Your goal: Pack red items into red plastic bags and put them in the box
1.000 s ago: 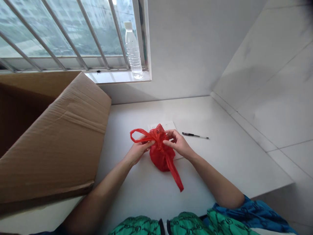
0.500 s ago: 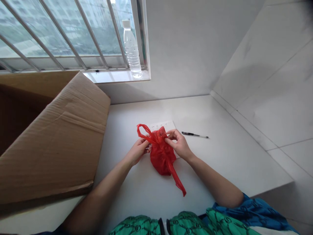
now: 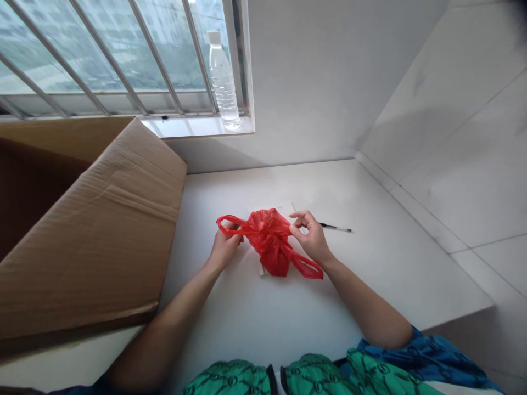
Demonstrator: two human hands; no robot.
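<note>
A crumpled red plastic bag (image 3: 269,238) is stretched between my two hands, above the middle of the white table. My left hand (image 3: 225,241) is closed on its left side, where one loop handle sticks out over the fingers. With thumb and fingertips, my right hand (image 3: 308,233) pinches the bag's right edge. The other handle trails toward the lower right, below that hand. What the bag contains, if anything, is hidden. Under it lies a white sheet or pad (image 3: 285,208), mostly covered. A black pen (image 3: 337,227) lies just beyond my right hand, which partly hides it.
A large open cardboard box (image 3: 123,219) takes up the left side of the table (image 3: 255,329). On the sill (image 3: 193,127) of the barred window stands a clear water bottle (image 3: 224,85). Walls border the table at the back and right.
My hands have moved apart, pulling the red bag wider. Its trailing handle has swung up and to the right. My right hand now covers part of the pen.
</note>
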